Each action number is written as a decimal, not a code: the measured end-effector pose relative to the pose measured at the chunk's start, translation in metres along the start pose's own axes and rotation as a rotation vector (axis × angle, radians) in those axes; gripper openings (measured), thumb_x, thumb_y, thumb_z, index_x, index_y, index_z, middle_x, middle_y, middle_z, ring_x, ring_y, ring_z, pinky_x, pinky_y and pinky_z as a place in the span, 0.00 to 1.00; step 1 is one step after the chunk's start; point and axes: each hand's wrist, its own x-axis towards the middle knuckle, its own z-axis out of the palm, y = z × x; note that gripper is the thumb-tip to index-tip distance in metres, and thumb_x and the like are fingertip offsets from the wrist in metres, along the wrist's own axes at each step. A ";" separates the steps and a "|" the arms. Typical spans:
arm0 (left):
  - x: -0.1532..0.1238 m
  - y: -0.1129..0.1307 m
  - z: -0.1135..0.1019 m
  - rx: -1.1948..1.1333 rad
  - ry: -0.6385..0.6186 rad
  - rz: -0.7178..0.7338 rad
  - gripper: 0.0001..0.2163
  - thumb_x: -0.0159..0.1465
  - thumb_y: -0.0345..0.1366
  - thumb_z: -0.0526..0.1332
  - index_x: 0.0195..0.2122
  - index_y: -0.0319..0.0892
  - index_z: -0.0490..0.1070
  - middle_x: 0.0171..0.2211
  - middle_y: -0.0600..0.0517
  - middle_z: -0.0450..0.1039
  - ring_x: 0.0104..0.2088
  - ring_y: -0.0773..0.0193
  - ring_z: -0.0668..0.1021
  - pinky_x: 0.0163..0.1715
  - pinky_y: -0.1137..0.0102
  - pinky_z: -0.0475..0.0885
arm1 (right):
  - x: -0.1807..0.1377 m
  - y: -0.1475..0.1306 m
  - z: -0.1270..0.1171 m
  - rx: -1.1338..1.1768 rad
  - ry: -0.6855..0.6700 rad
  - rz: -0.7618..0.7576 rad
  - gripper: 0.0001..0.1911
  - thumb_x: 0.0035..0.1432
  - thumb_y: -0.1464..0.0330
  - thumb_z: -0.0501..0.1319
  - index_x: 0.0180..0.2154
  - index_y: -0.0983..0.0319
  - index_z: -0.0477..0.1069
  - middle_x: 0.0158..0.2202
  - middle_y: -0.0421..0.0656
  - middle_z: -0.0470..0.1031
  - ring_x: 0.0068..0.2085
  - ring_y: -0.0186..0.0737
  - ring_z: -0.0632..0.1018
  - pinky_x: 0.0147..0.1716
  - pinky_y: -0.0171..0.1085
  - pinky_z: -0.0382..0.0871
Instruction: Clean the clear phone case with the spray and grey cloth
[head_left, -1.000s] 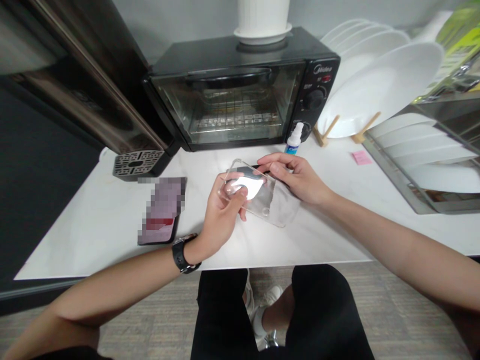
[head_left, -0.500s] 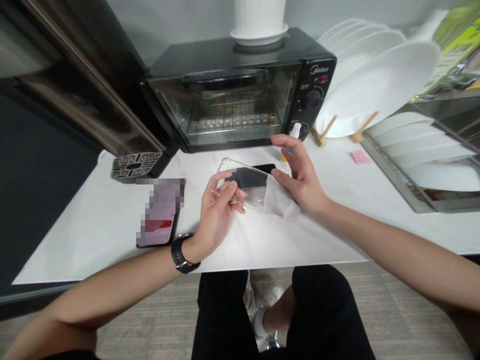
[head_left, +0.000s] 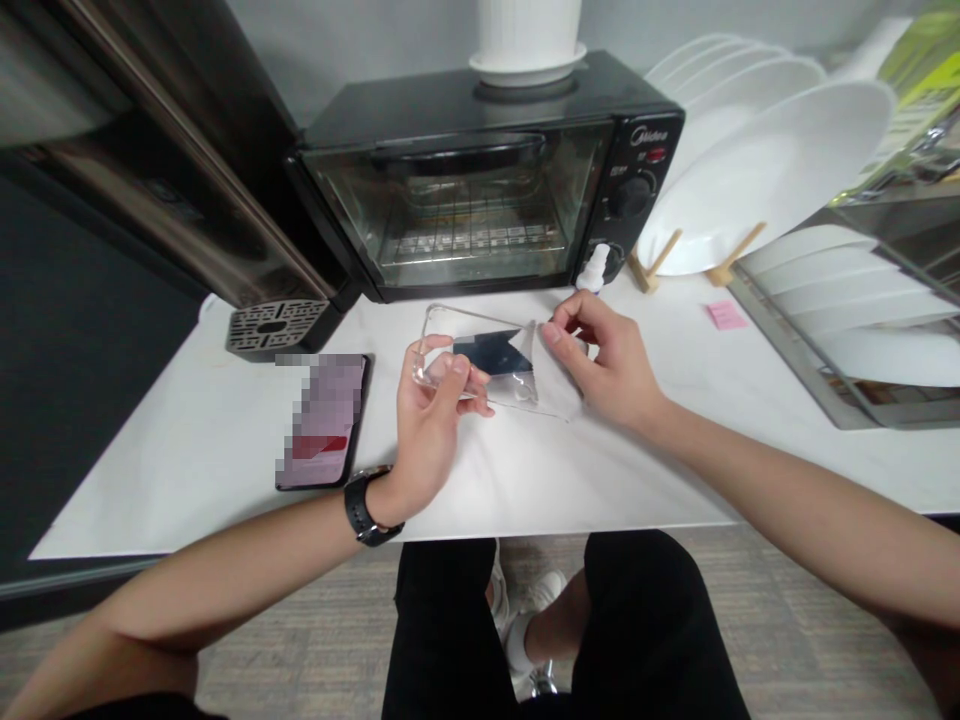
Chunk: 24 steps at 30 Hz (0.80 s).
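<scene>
My left hand point(head_left: 431, 425) grips the left end of a clear phone case point(head_left: 480, 358) and holds it just above the white table point(head_left: 210, 450). My right hand point(head_left: 604, 365) pinches a thin white wipe point(head_left: 556, 385) against the case's right end. A dark flat object point(head_left: 493, 352) shows through the clear case; I cannot tell what it is. A phone point(head_left: 324, 420) with a lit screen lies flat on the table to the left of my left hand. A small white spray bottle point(head_left: 594, 268) stands behind my right hand.
A black toaster oven point(head_left: 487, 180) stands at the back with a white pot point(head_left: 529, 35) on top. White plates point(head_left: 765, 170) lean in a wooden rack at right, beside a metal tray of plates point(head_left: 847, 310). A pink sticky note point(head_left: 724, 315) and a black grille point(head_left: 274, 325) lie on the table.
My right hand lifted off toward the oven, then came back down to the case's right end with the wipe. My left hand turned the case flatter and shifted it slightly left.
</scene>
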 end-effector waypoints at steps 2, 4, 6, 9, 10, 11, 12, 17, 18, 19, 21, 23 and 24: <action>0.001 -0.001 0.000 0.007 -0.007 -0.010 0.10 0.53 0.34 0.51 0.37 0.49 0.55 0.25 0.56 0.62 0.19 0.71 0.67 0.22 0.70 0.65 | -0.001 -0.003 0.000 0.033 -0.019 -0.003 0.07 0.48 0.64 0.50 0.29 0.60 0.62 0.27 0.39 0.63 0.29 0.35 0.64 0.27 0.34 0.56; 0.003 -0.003 -0.001 0.017 -0.009 -0.012 0.10 0.54 0.33 0.50 0.38 0.48 0.54 0.25 0.56 0.61 0.19 0.72 0.66 0.22 0.71 0.65 | -0.002 -0.005 -0.001 0.037 -0.039 -0.010 0.08 0.49 0.66 0.49 0.31 0.60 0.63 0.29 0.40 0.63 0.30 0.35 0.65 0.27 0.34 0.57; 0.003 -0.004 -0.002 0.025 -0.011 -0.014 0.11 0.54 0.33 0.50 0.39 0.46 0.54 0.25 0.55 0.61 0.19 0.73 0.65 0.21 0.72 0.65 | -0.003 -0.006 -0.001 0.026 -0.053 -0.027 0.08 0.50 0.67 0.48 0.32 0.60 0.63 0.30 0.40 0.64 0.31 0.36 0.65 0.28 0.34 0.58; 0.003 -0.006 -0.002 0.039 -0.025 -0.033 0.11 0.54 0.33 0.50 0.39 0.46 0.53 0.25 0.55 0.61 0.19 0.73 0.65 0.21 0.72 0.65 | -0.002 -0.004 0.001 0.003 -0.055 -0.069 0.08 0.49 0.67 0.49 0.31 0.59 0.64 0.31 0.41 0.65 0.33 0.36 0.66 0.29 0.34 0.59; 0.003 -0.006 -0.002 0.045 -0.030 -0.042 0.11 0.54 0.33 0.50 0.39 0.46 0.53 0.25 0.55 0.61 0.20 0.72 0.66 0.21 0.72 0.65 | -0.002 -0.003 0.002 0.001 -0.052 -0.086 0.08 0.49 0.67 0.50 0.31 0.60 0.65 0.31 0.41 0.65 0.33 0.36 0.66 0.29 0.34 0.60; 0.002 -0.006 -0.002 0.051 -0.037 -0.052 0.11 0.54 0.33 0.50 0.39 0.46 0.54 0.25 0.54 0.61 0.21 0.71 0.66 0.21 0.71 0.65 | -0.002 -0.001 0.003 0.002 -0.048 -0.104 0.08 0.49 0.67 0.50 0.30 0.60 0.65 0.31 0.41 0.65 0.33 0.36 0.66 0.29 0.34 0.60; 0.001 -0.006 -0.001 0.058 -0.046 -0.064 0.11 0.54 0.34 0.50 0.40 0.46 0.54 0.25 0.54 0.61 0.22 0.70 0.67 0.21 0.71 0.65 | -0.001 0.001 0.004 0.006 -0.043 -0.119 0.08 0.48 0.67 0.50 0.30 0.60 0.65 0.31 0.41 0.65 0.33 0.36 0.67 0.28 0.34 0.61; -0.003 -0.004 0.004 0.170 -0.184 -0.164 0.12 0.53 0.36 0.50 0.40 0.47 0.54 0.25 0.53 0.62 0.25 0.66 0.68 0.19 0.70 0.66 | -0.003 0.004 0.003 0.032 -0.043 -0.214 0.08 0.48 0.68 0.51 0.33 0.60 0.64 0.31 0.40 0.67 0.33 0.35 0.67 0.30 0.35 0.63; -0.004 -0.003 0.005 0.185 -0.214 -0.181 0.12 0.53 0.36 0.50 0.40 0.46 0.54 0.24 0.53 0.62 0.24 0.66 0.68 0.18 0.70 0.65 | -0.004 0.004 0.002 0.037 -0.070 -0.252 0.08 0.47 0.68 0.52 0.33 0.60 0.65 0.31 0.40 0.67 0.33 0.36 0.68 0.31 0.36 0.63; -0.005 -0.003 0.006 0.189 -0.239 -0.196 0.12 0.53 0.36 0.50 0.39 0.46 0.55 0.23 0.53 0.62 0.23 0.66 0.68 0.18 0.70 0.65 | -0.005 0.003 0.001 0.040 -0.115 -0.296 0.08 0.47 0.69 0.53 0.33 0.60 0.65 0.31 0.39 0.67 0.33 0.36 0.68 0.33 0.36 0.63; -0.006 -0.002 0.007 0.194 -0.276 -0.205 0.11 0.53 0.35 0.50 0.39 0.45 0.56 0.22 0.54 0.61 0.22 0.67 0.67 0.18 0.70 0.64 | -0.005 0.001 0.000 0.035 -0.232 -0.386 0.10 0.46 0.70 0.53 0.35 0.60 0.64 0.33 0.39 0.67 0.36 0.36 0.67 0.36 0.37 0.61; -0.006 -0.002 0.007 0.201 -0.284 -0.183 0.11 0.53 0.32 0.51 0.39 0.45 0.56 0.21 0.55 0.60 0.21 0.69 0.66 0.19 0.71 0.64 | -0.004 -0.002 0.000 0.009 -0.291 -0.423 0.12 0.46 0.71 0.53 0.37 0.60 0.63 0.37 0.39 0.66 0.40 0.37 0.65 0.40 0.38 0.59; -0.006 -0.002 0.007 0.203 -0.276 -0.165 0.12 0.53 0.31 0.51 0.39 0.44 0.56 0.21 0.56 0.58 0.21 0.70 0.65 0.19 0.72 0.63 | -0.004 -0.003 0.001 -0.005 -0.271 -0.411 0.13 0.46 0.71 0.53 0.38 0.60 0.62 0.39 0.40 0.64 0.41 0.39 0.64 0.41 0.39 0.57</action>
